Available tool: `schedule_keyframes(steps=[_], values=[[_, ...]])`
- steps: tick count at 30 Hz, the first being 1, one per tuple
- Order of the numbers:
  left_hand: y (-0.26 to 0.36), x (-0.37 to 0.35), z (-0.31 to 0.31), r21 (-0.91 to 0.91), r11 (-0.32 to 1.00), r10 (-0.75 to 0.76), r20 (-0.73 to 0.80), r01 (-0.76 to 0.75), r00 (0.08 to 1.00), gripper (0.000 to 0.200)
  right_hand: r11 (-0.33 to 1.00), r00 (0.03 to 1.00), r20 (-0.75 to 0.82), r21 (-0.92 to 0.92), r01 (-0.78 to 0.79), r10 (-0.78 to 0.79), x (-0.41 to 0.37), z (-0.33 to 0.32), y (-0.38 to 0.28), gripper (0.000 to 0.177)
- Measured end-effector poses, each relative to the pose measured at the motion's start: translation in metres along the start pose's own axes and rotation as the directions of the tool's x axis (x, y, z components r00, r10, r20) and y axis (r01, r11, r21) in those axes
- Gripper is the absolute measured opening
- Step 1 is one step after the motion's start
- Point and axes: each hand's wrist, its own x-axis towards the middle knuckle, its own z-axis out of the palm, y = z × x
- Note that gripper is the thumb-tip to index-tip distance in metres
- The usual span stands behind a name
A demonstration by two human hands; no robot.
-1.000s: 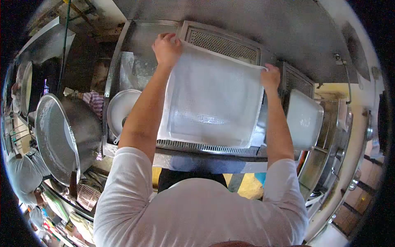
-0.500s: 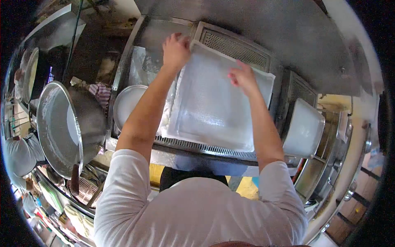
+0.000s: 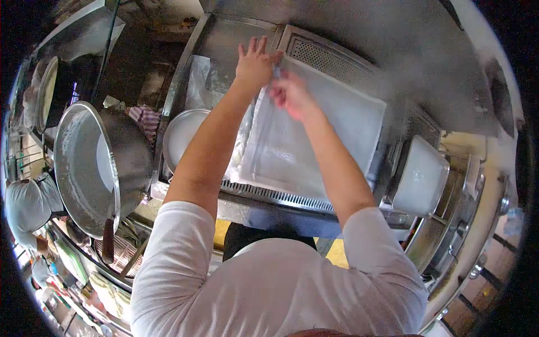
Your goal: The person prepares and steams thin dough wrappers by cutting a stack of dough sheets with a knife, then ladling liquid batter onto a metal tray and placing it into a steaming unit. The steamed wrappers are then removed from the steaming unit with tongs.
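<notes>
A wide, shallow rectangular tray, lined with a smooth translucent white sheet or layer, lies across the steamy metal worktop. My left hand rests at its far left corner, fingers spread and pointing away from me. Just right of it, over the same corner, my right hand is closed with its fingers curled and somewhat blurred. A small greyish-blue bit shows between the two hands, but what it is I cannot make out.
A deep steel pot with white residue stands left, a brown-handled tool at its rim. A round pan sits beside the tray, a perforated metal panel behind, a white-filled container right. Another person is far left.
My right hand has swung left across the tray to its far left corner, and its fingers have curled. The left hand has spread its fingers at that corner.
</notes>
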Motion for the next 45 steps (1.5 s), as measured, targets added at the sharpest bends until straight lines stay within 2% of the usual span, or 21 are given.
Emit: schedule_keyframes(steps=[2, 5, 8, 10, 12, 13, 15, 18, 21, 23, 27, 30, 32, 35, 37, 38, 39, 40, 42, 43, 45], values=[[-0.001, 0.004, 0.001, 0.033, 0.999, 0.005, 0.022, -0.006, 1.0, 0.051, 0.994, 0.999, -0.05, -0.109, 0.014, -0.019, -0.044, 0.009, 0.045, 0.04], [0.0, 0.006, -0.004, 0.056, 0.998, 0.005, 0.059, -0.008, 0.998, 0.052, 0.901, 0.957, 0.036, -0.35, -0.256, 0.286, -0.126, 0.029, 0.106, 0.057], [-0.001, 0.005, -0.002, 0.02, 1.0, 0.019, 0.028, -0.019, 0.999, 0.054, 0.764, 0.898, 0.047, -0.546, -0.344, 0.438, -0.178, 0.042, 0.12, 0.055], [0.005, -0.012, 0.0, -0.008, 0.999, 0.034, 0.013, -0.034, 0.999, 0.056, 0.88, 0.962, 0.099, -0.437, -0.186, 0.253, -0.182, 0.037, 0.125, 0.05], [0.009, -0.028, -0.012, -0.167, 0.981, 0.046, -0.28, -0.096, 0.959, 0.054, 0.872, 0.988, 0.031, -0.475, -0.119, 0.152, -0.171, 0.029, 0.111, 0.044], [0.01, -0.045, -0.021, -0.162, 0.982, 0.049, -0.267, -0.095, 0.962, 0.054, 0.802, 0.996, 0.074, -0.597, -0.001, 0.056, -0.161, 0.014, 0.11, 0.041], [0.017, -0.097, -0.048, -0.359, 0.919, 0.098, -0.192, -0.163, 0.976, 0.047, 0.706, 0.99, 0.133, -0.697, 0.126, -0.045, -0.151, 0.0, 0.104, 0.037], [0.036, -0.186, -0.051, -0.362, 0.912, 0.281, 0.204, -0.195, 0.938, 0.041, 0.579, 0.975, 0.175, -0.784, 0.223, -0.138, -0.158, 0.0, 0.098, 0.028], [0.049, -0.246, -0.053, -0.349, 0.895, 0.393, 0.32, -0.279, 0.862, 0.032, 0.43, 0.974, 0.213, -0.874, 0.226, -0.079, -0.175, -0.003, 0.103, 0.024], [0.051, -0.251, -0.057, -0.279, 0.905, 0.402, 0.318, -0.321, 0.858, 0.03, -0.128, 0.972, 0.226, -0.968, 0.218, -0.058, -0.211, -0.012, 0.081, 0.024], [0.056, -0.251, -0.058, -0.154, 0.913, 0.407, 0.342, -0.377, 0.847, 0.029, -0.455, 0.983, -0.165, -0.883, -0.113, 0.075, -0.264, -0.1, 0.066, 0.02], [0.057, -0.247, -0.064, -0.191, 0.921, 0.388, 0.358, -0.341, 0.849, 0.028, -0.497, 0.975, -0.22, -0.85, -0.173, 0.038, -0.296, -0.161, 0.065, 0.021], [0.057, -0.247, -0.066, -0.237, 0.932, 0.341, 0.314, -0.275, 0.886, 0.028, 0.159, 0.957, -0.078, -0.987, -0.034, -0.279, -0.311, -0.204, 0.078, 0.022], [0.06, -0.256, -0.07, -0.345, 0.922, 0.243, 0.157, -0.177, 0.957, 0.028, 0.145, 0.841, -0.226, -0.974, -0.176, -0.491, -0.331, -0.283, 0.065, 0.026], [0.067, -0.265, -0.074, -0.408, 0.901, 0.175, 0.024, -0.151, 0.984, 0.028, 0.11, 0.738, -0.415, -0.898, -0.426, -0.532, -0.355, -0.306, 0.033, 0.026], [0.072, -0.27, -0.077, -0.441, 0.894, 0.105, 0.037, -0.078, 0.994, 0.027, 0.111, 0.739, -0.404, -0.904, -0.414, -0.539, -0.368, -0.385, 0.054, 0.026], [0.076, -0.276, -0.08, -0.472, 0.882, 0.033, 0.052, -0.005, 0.998, 0.027, -0.207, 0.729, -0.22, -0.87, -0.447, -0.648, -0.363, -0.46, 0.073, 0.032], [0.082, -0.281, -0.081, -0.46, 0.888, 0.024, 0.045, -0.001, 0.999, 0.027, -0.204, 0.728, -0.208, -0.877, -0.434, -0.653, -0.363, -0.464, 0.071, 0.032], [0.095, -0.297, -0.084, -0.504, 0.855, -0.078, 0.114, 0.125, 0.99, 0.024, -0.434, 0.797, -0.566, -0.677, -0.595, -0.212, -0.371, -0.465, 0.068, 0.037], [0.102, -0.304, -0.087, -0.495, 0.858, -0.097, 0.108, 0.138, 0.989, 0.024, -0.438, 0.809, -0.548, -0.687, -0.58, -0.213, -0.387, -0.51, 0.092, 0.037], [0.116, -0.319, -0.09, -0.548, 0.813, -0.163, 0.106, 0.195, 0.981, 0.023, -0.58, 0.77, -0.378, -0.508, -0.637, -0.514, -0.341, -0.594, 0.1, 0.04]])
